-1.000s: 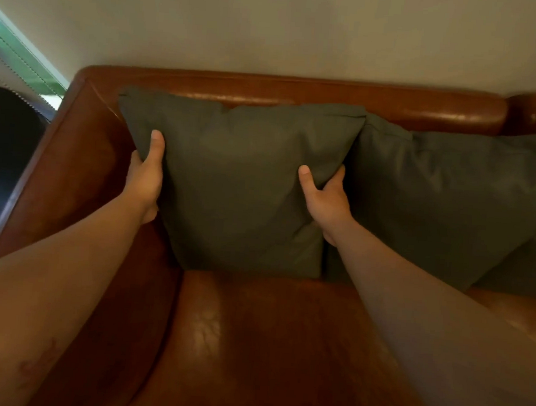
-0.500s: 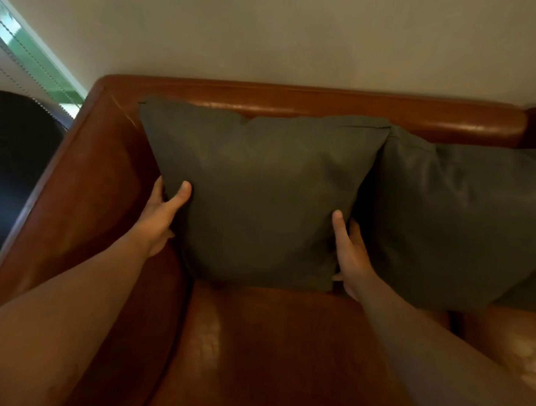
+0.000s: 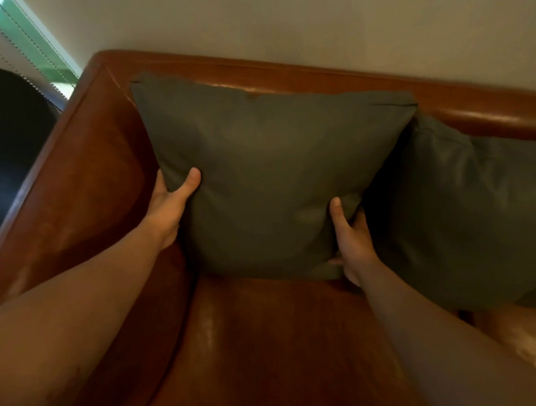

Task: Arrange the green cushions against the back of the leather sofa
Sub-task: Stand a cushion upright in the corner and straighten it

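The sofa (image 3: 282,346) carries one cushion (image 3: 262,170) upright against its back, beside a second cushion (image 3: 475,211). It should be pressed back evenly until it sits square. Its lower sides are gripped by the left hand (image 3: 168,208) and right hand (image 3: 352,243), thumbs in front.

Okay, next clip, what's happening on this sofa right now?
A person is setting a green cushion upright against the back of a brown leather sofa, near its left armrest. The left hand grips the cushion's lower left edge and the right hand its lower right edge, thumbs pressed into the front. The cushion's bottom rests on the seat. A second green cushion leans against the back just to the right.
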Motion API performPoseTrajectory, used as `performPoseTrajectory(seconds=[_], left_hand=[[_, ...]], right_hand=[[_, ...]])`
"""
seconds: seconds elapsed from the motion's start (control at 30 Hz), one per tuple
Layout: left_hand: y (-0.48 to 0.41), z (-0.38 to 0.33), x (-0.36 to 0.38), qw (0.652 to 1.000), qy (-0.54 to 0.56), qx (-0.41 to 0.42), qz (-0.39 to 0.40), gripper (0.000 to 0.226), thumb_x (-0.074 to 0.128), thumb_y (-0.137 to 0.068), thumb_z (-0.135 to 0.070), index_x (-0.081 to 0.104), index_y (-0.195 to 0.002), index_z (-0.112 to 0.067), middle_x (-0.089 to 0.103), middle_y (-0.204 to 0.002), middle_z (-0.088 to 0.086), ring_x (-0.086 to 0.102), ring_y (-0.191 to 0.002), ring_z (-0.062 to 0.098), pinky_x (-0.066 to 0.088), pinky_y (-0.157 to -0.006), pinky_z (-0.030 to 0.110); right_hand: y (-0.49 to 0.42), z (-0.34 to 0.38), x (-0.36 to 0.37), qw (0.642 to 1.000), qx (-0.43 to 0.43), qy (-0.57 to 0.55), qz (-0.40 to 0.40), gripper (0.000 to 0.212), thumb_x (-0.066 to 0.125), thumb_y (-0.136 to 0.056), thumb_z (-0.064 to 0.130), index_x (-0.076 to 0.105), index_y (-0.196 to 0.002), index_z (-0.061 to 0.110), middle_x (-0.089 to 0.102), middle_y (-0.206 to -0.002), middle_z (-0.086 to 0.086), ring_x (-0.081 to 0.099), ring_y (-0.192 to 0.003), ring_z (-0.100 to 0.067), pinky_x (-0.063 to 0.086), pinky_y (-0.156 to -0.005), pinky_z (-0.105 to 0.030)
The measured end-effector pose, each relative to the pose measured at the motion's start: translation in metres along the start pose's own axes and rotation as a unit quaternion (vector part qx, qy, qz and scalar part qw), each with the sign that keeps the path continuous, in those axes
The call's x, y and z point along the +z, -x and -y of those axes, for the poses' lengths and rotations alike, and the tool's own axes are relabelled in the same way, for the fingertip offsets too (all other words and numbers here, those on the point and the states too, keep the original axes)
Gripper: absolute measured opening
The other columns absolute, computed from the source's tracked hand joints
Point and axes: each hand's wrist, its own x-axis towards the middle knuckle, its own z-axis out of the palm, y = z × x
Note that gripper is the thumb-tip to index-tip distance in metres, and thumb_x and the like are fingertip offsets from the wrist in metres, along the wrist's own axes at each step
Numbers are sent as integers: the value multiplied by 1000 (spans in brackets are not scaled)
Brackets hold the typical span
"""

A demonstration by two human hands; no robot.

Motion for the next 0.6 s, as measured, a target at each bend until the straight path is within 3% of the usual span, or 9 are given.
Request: performPoseTrajectory(seconds=[0.07, 0.17, 0.3, 0.37, 0.43, 0.6], left_hand=[[12, 5, 8, 999, -12, 9, -43, 79, 80, -60, -73, 51, -131, -53, 60, -135, -22, 57, -126, 6, 44, -112, 40], [42, 21, 27, 993, -20, -4, -119, 91, 65, -74, -78, 33, -152, -45, 49, -149, -15, 49, -135, 13, 41, -112, 39], [67, 36, 84, 966, 78, -125, -211, 109, 61, -67, -86, 8, -156, -52, 32, -162, -6, 42, -142, 30, 38, -109, 67], [70, 27, 114, 950, 140, -171, -221, 105, 59, -79, -77, -7, -156, -49, 22, -166, -5, 36, -145, 37, 30, -105, 79], [69, 21, 127, 948, 161, -167, -216, 104, 56, -85, -72, -14, -157, -44, 16, -169, -3, 30, -148, 40, 28, -104, 81], [79, 34, 121, 956, 161, -139, -203, 97, 57, -88, -67, -5, -159, -44, 20, -168, 0, 30, -149, 39, 32, -103, 79]], right_hand=[[4, 0, -3, 1000, 0, 6, -10, 88, 58, -81, 71, 16, -154, 47, 34, -160, 6, 39, -142, -31, 39, -106, -66], [12, -4, -5, 999, -5, 14, -33, 87, 56, -82, 72, 20, -155, 42, 37, -158, 4, 42, -140, -30, 42, -108, -60], [23, -10, 3, 998, 25, 12, -63, 81, 50, -88, 69, 20, -156, 37, 36, -159, 1, 42, -140, -33, 41, -108, -59], [28, -8, 3, 998, 47, -5, -45, 77, 50, -92, 63, 17, -157, 39, 34, -160, 1, 43, -139, -34, 45, -104, -58], [33, -2, -8, 998, 66, -18, -8, 72, 51, -95, 57, 18, -156, 40, 34, -159, 2, 44, -138, -32, 49, -99, -55], [42, -8, -80, 996, 79, -6, 39, 63, 51, -98, 51, 30, -154, 33, 44, -150, 1, 51, -125, -24, 48, -100, -50]])
